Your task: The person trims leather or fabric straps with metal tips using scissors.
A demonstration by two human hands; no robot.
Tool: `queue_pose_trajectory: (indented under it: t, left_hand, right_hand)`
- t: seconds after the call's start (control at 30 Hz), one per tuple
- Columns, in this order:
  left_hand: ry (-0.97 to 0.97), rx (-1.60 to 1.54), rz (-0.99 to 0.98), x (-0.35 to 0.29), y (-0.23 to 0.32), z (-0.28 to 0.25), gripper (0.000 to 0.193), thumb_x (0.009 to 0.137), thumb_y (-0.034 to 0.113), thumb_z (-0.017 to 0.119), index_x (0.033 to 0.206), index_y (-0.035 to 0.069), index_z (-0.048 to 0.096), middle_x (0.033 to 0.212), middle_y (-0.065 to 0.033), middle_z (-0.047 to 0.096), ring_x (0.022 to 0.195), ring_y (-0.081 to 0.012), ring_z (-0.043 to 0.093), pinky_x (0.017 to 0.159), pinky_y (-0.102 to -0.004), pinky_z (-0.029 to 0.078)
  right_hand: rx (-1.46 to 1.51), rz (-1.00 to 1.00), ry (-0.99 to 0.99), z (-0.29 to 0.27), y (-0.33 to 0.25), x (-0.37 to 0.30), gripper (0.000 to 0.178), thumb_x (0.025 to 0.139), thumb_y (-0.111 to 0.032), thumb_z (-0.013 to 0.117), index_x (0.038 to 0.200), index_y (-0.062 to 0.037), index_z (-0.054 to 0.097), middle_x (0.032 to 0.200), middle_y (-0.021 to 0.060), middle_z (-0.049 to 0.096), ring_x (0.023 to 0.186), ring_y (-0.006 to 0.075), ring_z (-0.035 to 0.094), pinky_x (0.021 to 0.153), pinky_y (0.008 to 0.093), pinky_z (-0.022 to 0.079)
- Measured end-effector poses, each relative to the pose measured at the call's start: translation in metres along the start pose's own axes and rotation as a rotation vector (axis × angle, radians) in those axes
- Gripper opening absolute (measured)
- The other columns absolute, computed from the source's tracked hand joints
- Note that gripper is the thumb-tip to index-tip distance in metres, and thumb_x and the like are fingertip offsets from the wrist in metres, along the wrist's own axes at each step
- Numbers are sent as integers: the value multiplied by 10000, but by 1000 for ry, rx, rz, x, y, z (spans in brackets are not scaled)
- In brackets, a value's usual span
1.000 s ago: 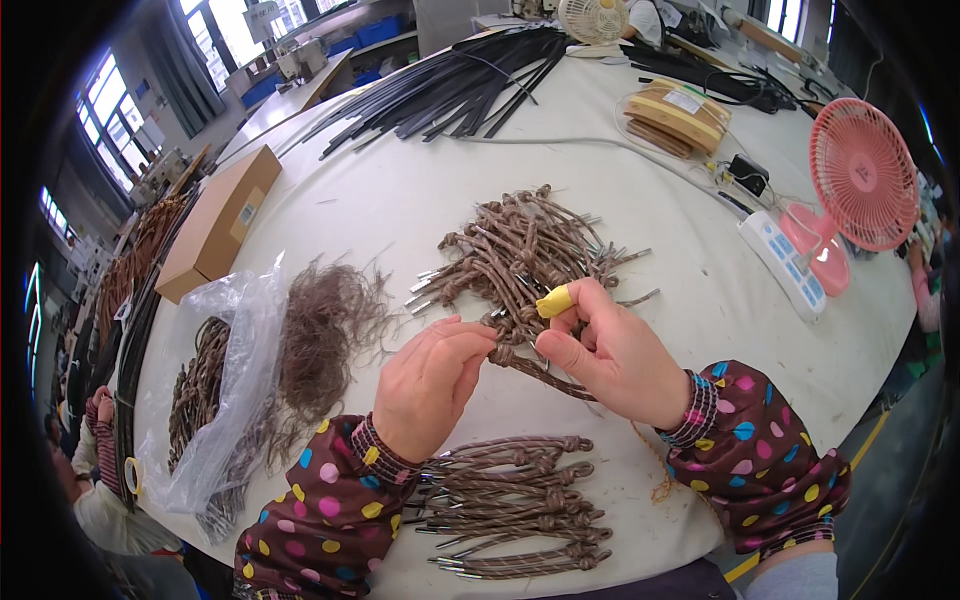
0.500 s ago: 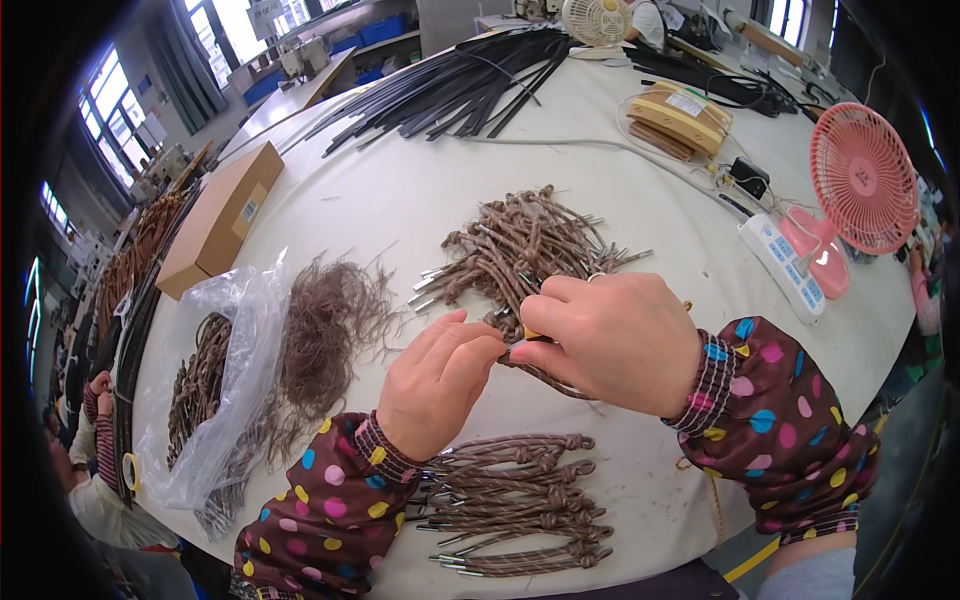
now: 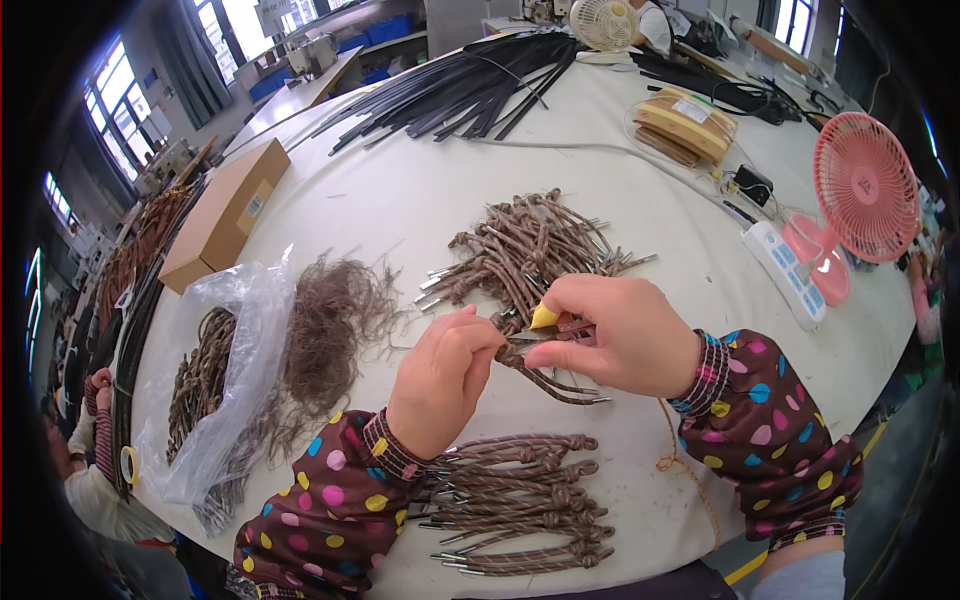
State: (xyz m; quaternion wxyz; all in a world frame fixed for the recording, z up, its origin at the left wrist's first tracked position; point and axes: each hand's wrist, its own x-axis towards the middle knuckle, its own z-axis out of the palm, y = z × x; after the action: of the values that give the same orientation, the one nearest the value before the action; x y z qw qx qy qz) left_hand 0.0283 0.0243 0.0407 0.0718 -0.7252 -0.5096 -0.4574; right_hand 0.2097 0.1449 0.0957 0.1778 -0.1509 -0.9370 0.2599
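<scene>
A brown cord [image 3: 553,388] with metal tips is pinched at its knotted end by my left hand [image 3: 440,372], whose fingers are closed. Against that knot lies the blade of small thread snips [image 3: 533,337] with a yellow part. My right hand [image 3: 635,335] is closed around the snips, so much of the handle is hidden. Just beyond both hands is a heap of similar knotted cords [image 3: 530,245]. Nearer me, sorted bundles of cords [image 3: 530,505] lie in a stack of rows, knots toward the right. A thin tan string [image 3: 690,475] trails below my right hand.
On the left are a clear plastic bag [image 3: 245,370] of cords, a pile of loose brown threads [image 3: 330,335] and a cardboard box [image 3: 225,215]. Black strips [image 3: 450,85] spread at the back. A power strip [image 3: 785,270] and pink fan [image 3: 865,190] stand right. Another person's hand [image 3: 100,380] shows far left.
My right hand has turned and opened slightly, so the snips' yellow part and blade show more. The held cord's metal tips have come into sight below it.
</scene>
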Motion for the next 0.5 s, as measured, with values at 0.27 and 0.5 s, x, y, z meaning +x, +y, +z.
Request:
queue_pose_trajectory:
  t: [0.27, 0.5]
  left_hand:
    - [71, -569, -581, 1, 4, -1, 112, 986, 59, 474, 1082, 12, 505, 1091, -98, 617, 994, -164, 595, 915, -326, 468]
    - [-89, -992, -903, 0, 9, -3, 204, 983, 130, 517, 1144, 7, 534, 1239, -85, 591, 1149, -153, 527, 1028, -339, 382]
  right_hand:
    - [772, 308, 109, 53, 9, -18, 463, 805, -151, 764, 1179, -11, 529, 884, 8, 637, 635, 27, 443, 600, 193, 418]
    - [828, 287, 283, 62, -3, -14, 493, 804, -140, 763, 1197, -3, 500, 832, -4, 644, 602, 13, 432, 562, 184, 396]
